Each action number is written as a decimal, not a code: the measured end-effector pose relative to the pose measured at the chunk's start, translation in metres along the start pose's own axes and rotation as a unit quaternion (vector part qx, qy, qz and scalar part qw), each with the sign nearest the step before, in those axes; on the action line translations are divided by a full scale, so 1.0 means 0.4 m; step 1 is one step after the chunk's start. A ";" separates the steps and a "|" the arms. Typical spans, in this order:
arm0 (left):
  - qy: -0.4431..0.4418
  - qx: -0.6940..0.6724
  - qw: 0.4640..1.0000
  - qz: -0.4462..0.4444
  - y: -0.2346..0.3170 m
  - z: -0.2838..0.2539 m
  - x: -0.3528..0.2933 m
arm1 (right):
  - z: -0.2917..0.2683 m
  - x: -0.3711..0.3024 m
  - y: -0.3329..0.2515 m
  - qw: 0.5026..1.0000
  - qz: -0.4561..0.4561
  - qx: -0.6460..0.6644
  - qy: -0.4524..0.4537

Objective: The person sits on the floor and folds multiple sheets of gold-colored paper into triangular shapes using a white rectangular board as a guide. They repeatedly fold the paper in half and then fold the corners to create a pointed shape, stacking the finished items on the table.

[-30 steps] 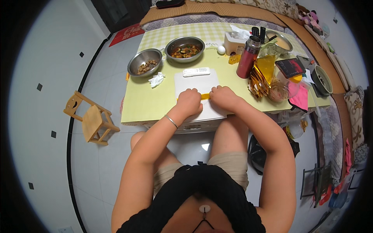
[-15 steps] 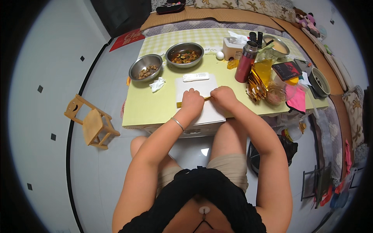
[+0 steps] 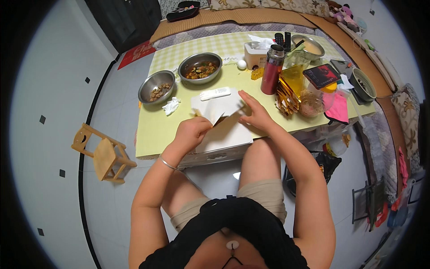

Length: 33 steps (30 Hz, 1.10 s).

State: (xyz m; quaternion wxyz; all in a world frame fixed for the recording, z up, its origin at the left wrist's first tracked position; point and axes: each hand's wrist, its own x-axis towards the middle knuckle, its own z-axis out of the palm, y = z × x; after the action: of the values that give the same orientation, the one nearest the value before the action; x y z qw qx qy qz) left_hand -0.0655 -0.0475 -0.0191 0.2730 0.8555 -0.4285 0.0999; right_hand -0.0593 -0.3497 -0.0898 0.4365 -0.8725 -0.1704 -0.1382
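Note:
My left hand (image 3: 193, 132) pinches the near left part of a sheet of paper (image 3: 224, 107), white on one face, with gold showing at its edge. The sheet is partly raised and creased. By its right side, my right hand (image 3: 256, 113) has its fingers spread; whether the fingertips touch the paper I cannot tell. Underneath lies a white pad or board (image 3: 233, 136) at the table's near edge. A small white oblong object (image 3: 215, 93) rests just beyond the sheet.
Two metal bowls of food (image 3: 200, 68) (image 3: 156, 87) and a crumpled tissue (image 3: 171, 106) are at left. On the right stand a red thermos (image 3: 272, 74), folded gold papers (image 3: 287, 99), a plastic container (image 3: 312, 106) and a pink cloth (image 3: 337, 109). Behind are a tissue box (image 3: 256, 57) and an egg-like white ball (image 3: 242, 64).
Both hands were pressed on a narrow gold strip. Now the left hand has moved left and nearer, the right fingers have spread, and white paper stands raised between them. The view has shifted slightly.

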 end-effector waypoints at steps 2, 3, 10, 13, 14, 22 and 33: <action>0.000 -0.092 0.995 0.047 -0.015 -0.020 -0.023 | 0.003 -0.019 0.001 1.000 -0.023 -0.004 0.014; -0.032 -0.172 0.985 -0.005 -0.028 -0.020 -0.035 | -0.002 -0.030 -0.006 0.999 -0.030 -0.024 0.012; -0.167 -0.309 0.932 -0.089 -0.164 0.036 0.022 | -0.016 -0.086 -0.087 0.932 -0.225 -0.246 -0.142; -0.171 -0.161 0.971 -0.038 -0.150 0.057 0.045 | 0.015 -0.115 -0.114 0.923 -0.217 -0.300 -0.109; -0.153 -0.096 0.984 -0.003 -0.135 0.065 0.046 | 0.027 -0.124 -0.113 0.923 -0.204 -0.310 -0.106; -0.185 0.015 0.983 0.000 0.002 0.079 -0.072 | 0.032 -0.117 -0.160 0.975 -0.060 -0.140 -0.160; -0.055 -0.142 0.973 -0.176 -0.105 0.088 -0.066 | 0.040 -0.038 -0.102 0.985 0.142 0.051 -0.081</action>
State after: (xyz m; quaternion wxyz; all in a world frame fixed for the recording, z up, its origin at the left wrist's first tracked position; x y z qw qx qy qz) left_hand -0.0508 -0.0287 -0.0753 0.3812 0.8742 -0.2949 -0.0585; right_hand -0.0887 -0.3165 -0.0761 0.4805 -0.8728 -0.0860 0.0055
